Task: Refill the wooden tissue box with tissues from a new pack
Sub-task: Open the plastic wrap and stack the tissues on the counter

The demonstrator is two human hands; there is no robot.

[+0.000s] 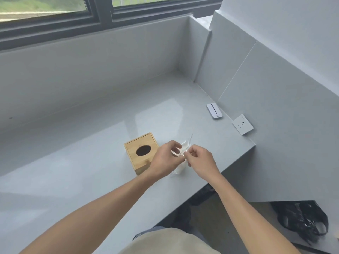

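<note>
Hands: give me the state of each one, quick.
Left hand: closed, pinching the tissue pack wrapper.
Right hand: closed, pinching the same wrapper beside the wooden tissue box.

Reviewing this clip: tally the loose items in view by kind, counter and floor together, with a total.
Wooden tissue box: 1
Tissue pack in clear wrap, pinched by the left hand and the right hand: 1
White slim device on the counter: 1
Black plastic bag on the floor: 1
Total: 4
</note>
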